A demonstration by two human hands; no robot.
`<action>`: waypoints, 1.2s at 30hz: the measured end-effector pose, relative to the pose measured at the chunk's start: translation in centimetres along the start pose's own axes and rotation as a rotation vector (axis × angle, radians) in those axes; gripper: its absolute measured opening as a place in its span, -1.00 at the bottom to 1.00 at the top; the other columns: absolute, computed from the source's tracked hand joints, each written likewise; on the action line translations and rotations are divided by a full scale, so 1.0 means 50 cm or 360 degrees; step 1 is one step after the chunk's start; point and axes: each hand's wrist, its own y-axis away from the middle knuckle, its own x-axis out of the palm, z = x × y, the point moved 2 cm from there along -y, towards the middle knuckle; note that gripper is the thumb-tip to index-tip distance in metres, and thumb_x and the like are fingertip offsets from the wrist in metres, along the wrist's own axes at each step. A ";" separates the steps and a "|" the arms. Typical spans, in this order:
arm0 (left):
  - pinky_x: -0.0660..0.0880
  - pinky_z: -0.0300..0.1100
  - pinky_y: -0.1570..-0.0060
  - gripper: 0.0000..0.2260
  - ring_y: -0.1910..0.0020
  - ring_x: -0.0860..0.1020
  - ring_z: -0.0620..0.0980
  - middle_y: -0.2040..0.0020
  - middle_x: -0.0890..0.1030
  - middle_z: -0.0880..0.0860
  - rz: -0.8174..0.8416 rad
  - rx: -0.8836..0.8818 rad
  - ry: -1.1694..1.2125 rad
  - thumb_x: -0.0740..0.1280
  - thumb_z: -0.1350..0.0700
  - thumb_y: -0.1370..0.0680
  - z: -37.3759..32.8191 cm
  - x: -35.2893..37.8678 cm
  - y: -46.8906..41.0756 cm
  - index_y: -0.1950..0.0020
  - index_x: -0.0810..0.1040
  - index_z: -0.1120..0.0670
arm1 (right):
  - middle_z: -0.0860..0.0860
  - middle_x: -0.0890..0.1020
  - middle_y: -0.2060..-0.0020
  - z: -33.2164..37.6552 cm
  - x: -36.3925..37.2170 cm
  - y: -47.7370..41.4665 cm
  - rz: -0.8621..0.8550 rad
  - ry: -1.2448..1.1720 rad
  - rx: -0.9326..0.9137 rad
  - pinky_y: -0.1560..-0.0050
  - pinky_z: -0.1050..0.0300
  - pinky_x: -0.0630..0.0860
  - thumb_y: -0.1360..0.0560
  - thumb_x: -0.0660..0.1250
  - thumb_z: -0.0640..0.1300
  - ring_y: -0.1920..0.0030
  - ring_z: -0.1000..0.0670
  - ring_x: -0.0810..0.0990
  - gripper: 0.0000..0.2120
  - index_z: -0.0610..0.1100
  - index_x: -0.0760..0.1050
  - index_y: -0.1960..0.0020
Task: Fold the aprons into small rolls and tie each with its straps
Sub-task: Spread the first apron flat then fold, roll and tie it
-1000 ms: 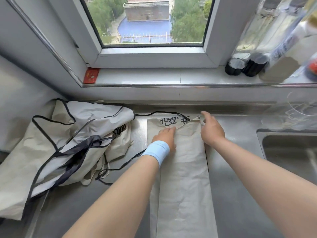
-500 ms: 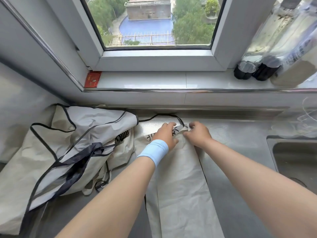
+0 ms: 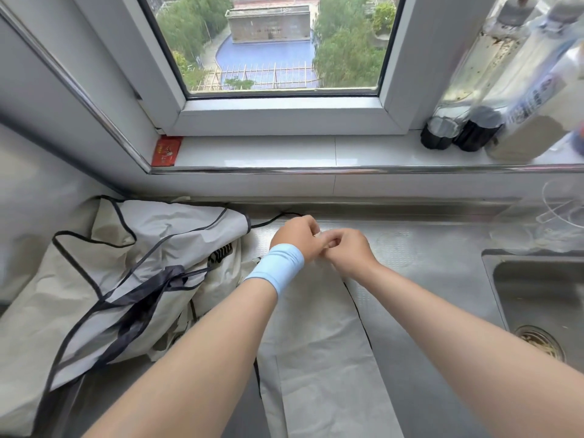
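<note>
A beige apron, folded into a long narrow strip, lies on the steel counter and runs from the near edge toward the window. My left hand, with a light blue wristband, and my right hand sit side by side at the strip's far end. Both have fingers curled round the apron's top edge, which is bunched under them. A black strap trails from under my left hand toward the pile at the left.
A heap of beige aprons with black trim lies at the left of the counter. A sink with a drain is at the right. Bottles stand on the window sill, with a red card at its left end.
Both hands have come together at the far end of the strip. The flat top edge with printed writing is now curled up under my fingers and hidden.
</note>
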 end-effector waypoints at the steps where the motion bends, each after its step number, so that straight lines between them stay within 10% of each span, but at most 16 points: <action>1: 0.51 -0.17 0.16 -0.81 0.18 0.57 -0.02 0.18 0.61 -0.09 0.0009 -0.0044 -0.0039 0.35 -0.14 -0.43 -0.005 -0.005 -0.001 0.21 0.51 -0.04 | 0.10 0.51 0.45 0.005 0.001 0.005 -0.0008 -0.0009 -0.0028 0.41 0.20 0.44 -0.35 0.43 -0.12 0.43 0.09 0.42 -0.89 0.04 0.68 0.15; 9: 0.42 -0.20 0.20 -0.87 0.39 0.49 -0.01 0.32 0.60 0.04 0.0117 -0.0496 0.0957 0.41 0.04 -0.49 0.003 -0.029 0.005 0.11 0.64 0.09 | 0.11 0.68 0.21 0.002 -0.019 0.020 -0.0002 -0.0173 -0.0090 0.06 0.18 0.54 -0.39 0.48 -0.20 0.18 0.12 0.62 -0.83 0.02 0.66 0.06; 12: 0.40 -0.25 0.29 -0.86 0.40 0.48 -0.04 0.37 0.56 -0.03 -0.0046 -0.0204 0.0650 0.38 0.00 -0.50 -0.005 -0.022 0.015 0.23 0.58 0.01 | 0.13 0.64 0.32 0.003 -0.017 0.027 0.0057 -0.0179 -0.0126 0.15 0.12 0.50 -0.45 0.39 -0.16 0.28 0.10 0.56 -0.85 0.07 0.66 0.14; 20: 0.42 -0.04 -0.14 -0.67 -0.13 0.44 0.06 -0.10 0.51 0.03 -0.0531 0.0258 0.0054 0.38 0.08 -0.50 0.022 0.008 0.070 -0.25 0.46 0.02 | 0.10 0.69 0.18 0.006 -0.019 -0.020 -0.0264 0.0129 0.0052 0.05 0.10 0.51 -0.49 0.36 -0.02 0.03 -0.02 0.64 -0.87 -0.04 0.64 0.14; 25: 0.22 -0.03 -0.34 -0.45 -0.44 0.20 0.09 -0.47 0.19 0.01 -0.0086 0.0254 -0.0668 0.35 -0.16 -0.47 0.123 0.078 0.143 -0.42 0.26 -0.17 | 0.00 0.66 -0.07 -0.004 -0.007 -0.045 -0.0346 0.0391 0.0082 -0.02 0.09 0.43 -0.55 0.29 0.06 -0.16 -0.11 0.57 -0.77 0.00 0.57 -0.13; 30: -0.15 0.08 -0.51 -0.16 -0.53 -0.29 0.12 -0.56 -0.31 0.01 0.0224 0.0219 -0.0731 0.34 -0.29 -0.44 0.200 0.105 0.163 -0.53 -0.15 -0.30 | -0.09 0.69 -0.02 -0.012 0.012 -0.072 -0.0373 0.0044 0.0319 -0.02 0.09 0.47 -0.53 0.37 0.02 -0.07 -0.14 0.61 -0.75 -0.17 0.65 0.06; 36: -0.26 0.25 -0.45 0.02 -0.47 -0.46 0.13 -0.50 -0.47 0.00 0.0264 0.0126 -0.0732 0.38 -0.38 -0.32 0.227 0.102 0.169 -0.49 -0.31 -0.31 | 0.00 0.66 0.20 0.002 0.039 -0.088 -0.0461 -0.0379 0.0607 -0.13 -0.02 0.59 -0.33 0.47 -0.06 0.05 -0.12 0.64 -0.85 -0.09 0.54 0.33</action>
